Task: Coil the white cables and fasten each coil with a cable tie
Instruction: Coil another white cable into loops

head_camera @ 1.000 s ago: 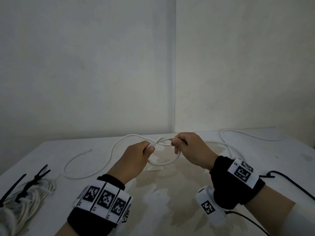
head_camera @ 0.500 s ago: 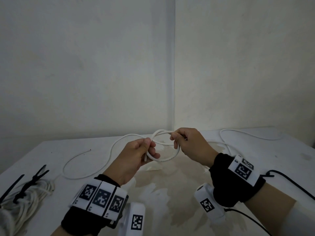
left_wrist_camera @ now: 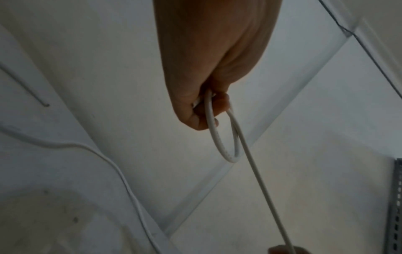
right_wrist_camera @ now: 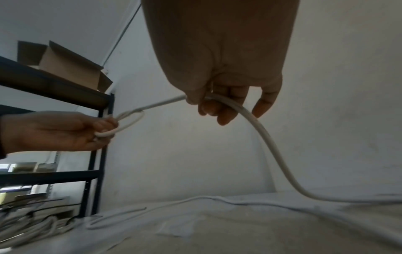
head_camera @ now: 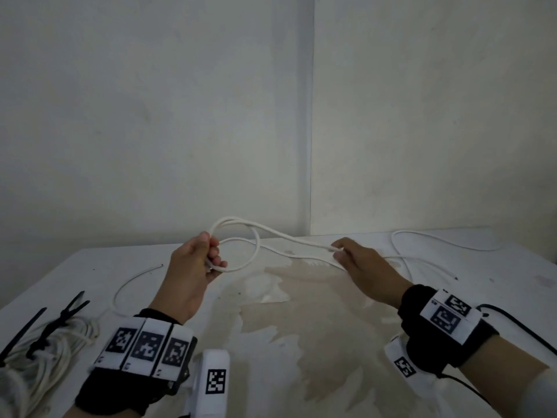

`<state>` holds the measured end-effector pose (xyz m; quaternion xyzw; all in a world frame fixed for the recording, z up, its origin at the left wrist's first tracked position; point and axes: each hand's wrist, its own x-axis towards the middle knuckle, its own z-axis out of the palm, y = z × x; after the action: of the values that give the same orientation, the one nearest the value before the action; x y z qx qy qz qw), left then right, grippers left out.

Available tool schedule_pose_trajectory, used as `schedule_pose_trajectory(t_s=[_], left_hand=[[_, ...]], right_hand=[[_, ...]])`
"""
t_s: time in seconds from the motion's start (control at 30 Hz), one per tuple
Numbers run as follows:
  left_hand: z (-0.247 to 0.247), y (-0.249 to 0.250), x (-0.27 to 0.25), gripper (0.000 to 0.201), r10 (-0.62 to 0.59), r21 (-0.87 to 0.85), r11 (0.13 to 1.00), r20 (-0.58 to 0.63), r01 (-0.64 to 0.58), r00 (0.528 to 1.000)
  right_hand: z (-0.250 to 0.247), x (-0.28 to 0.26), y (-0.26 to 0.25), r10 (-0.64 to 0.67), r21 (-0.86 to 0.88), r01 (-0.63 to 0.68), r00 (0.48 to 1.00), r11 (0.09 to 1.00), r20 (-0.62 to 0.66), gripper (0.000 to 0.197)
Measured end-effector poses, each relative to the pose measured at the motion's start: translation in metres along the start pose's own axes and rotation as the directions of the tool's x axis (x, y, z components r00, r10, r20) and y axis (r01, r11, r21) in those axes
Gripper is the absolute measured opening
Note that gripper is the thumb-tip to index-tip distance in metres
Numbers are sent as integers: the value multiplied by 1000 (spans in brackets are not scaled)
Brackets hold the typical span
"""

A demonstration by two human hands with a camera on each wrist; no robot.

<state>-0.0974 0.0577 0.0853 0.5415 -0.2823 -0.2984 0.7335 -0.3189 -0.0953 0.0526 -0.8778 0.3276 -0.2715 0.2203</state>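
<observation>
White smooth cable (head_camera: 289, 238) looped round, pinched by left hand (head_camera: 193, 267) and right hand (head_camera: 361, 263) fingers.

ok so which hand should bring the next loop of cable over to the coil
Right. The right hand already pinches the free run of white cable, while the left hand grips the small coil and should just keep holding it.

The flat white tabletop (head_camera: 301, 387) has a big brown stain in its middle. A long thin white cable (head_camera: 428, 236) lies loose on it. At its left edge lies a white cable bundle (head_camera: 57, 342) with black plastic ties (head_camera: 70, 309).
</observation>
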Motion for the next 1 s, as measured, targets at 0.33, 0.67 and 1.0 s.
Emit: schedule_pose_trajectory(t_s=[0.33,0.67,1.0], left_hand=[[1,9,-6,33,155,89,985,-72,-148,985],[-4,10,1,33,167,103,983,-122,-155,978],[-14,5,3,32,90,-27,995,-184,-96,979]], right_hand=[[11,39,-8,-318,-449,263,947,854,-50,19],[23,42,-24,-241,-608,287,958,741,158,11],[-3,67,-31,-212,-1,213,969,977,-128,19]])
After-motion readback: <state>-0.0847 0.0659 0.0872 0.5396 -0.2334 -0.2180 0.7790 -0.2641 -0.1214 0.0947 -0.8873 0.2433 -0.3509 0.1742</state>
